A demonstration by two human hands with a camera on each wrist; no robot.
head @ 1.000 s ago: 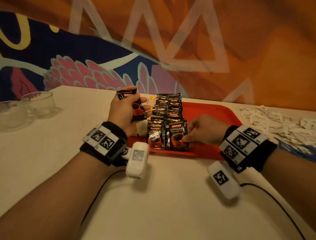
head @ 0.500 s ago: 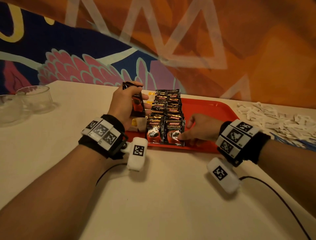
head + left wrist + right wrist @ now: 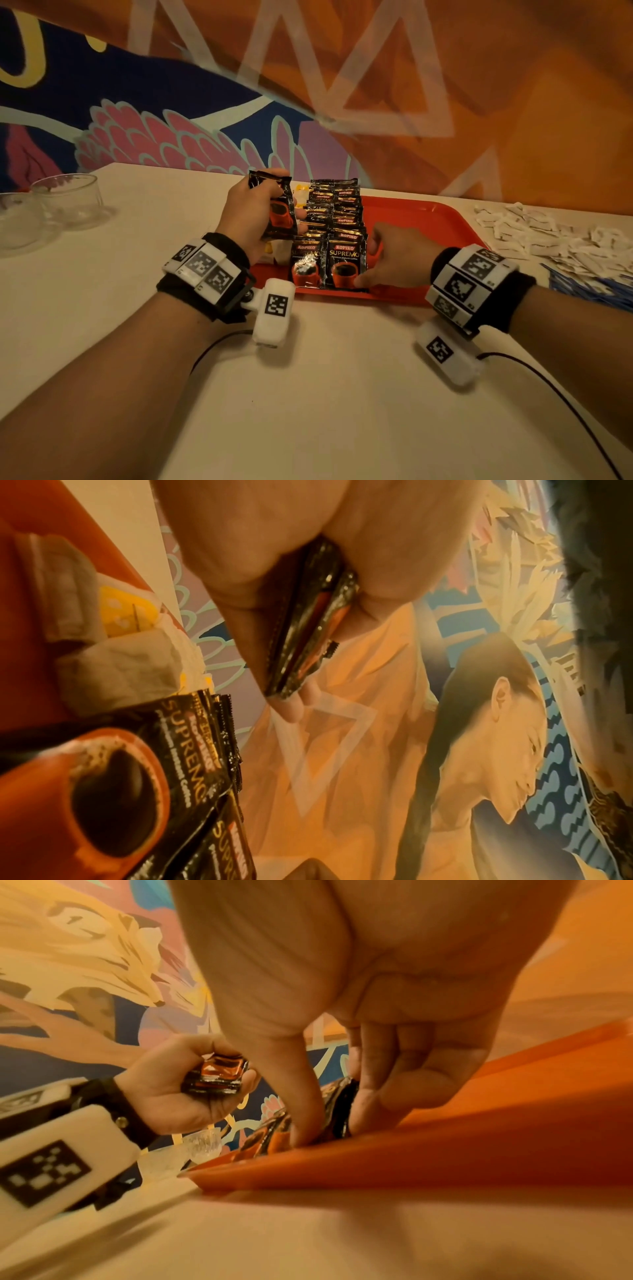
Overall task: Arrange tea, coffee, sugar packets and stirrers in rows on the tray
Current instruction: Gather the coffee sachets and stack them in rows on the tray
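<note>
Spanning the background, a painted mural (image 3: 376, 85) in orange, navy and pink rises behind a pale surface (image 3: 308, 394) where a person sorts drink supplies. A red tray (image 3: 428, 219) sits at the far middle, carrying two overlapping rows of black coffee sachets (image 3: 339, 219) running away from the camera, with tea bags (image 3: 113, 653) (white, yellow-tagged) just left of them. To the tray's right lies a loose heap of white sugar packets (image 3: 555, 236), and beside it, at the frame edge, a bundle of blue stirrers (image 3: 589, 287). Two clear glass bowls (image 3: 65, 198) stand well apart at far left. The left hand (image 3: 246, 219), raised over the tray's left edge, grips a small stack of sachets (image 3: 277, 212) between thumb and curled fingers. The right hand (image 3: 394, 260) rests low at the tray's near rim, thumb and forefinger pinching the nearest right-row sachet (image 3: 346, 263), the other fingers curled.
</note>
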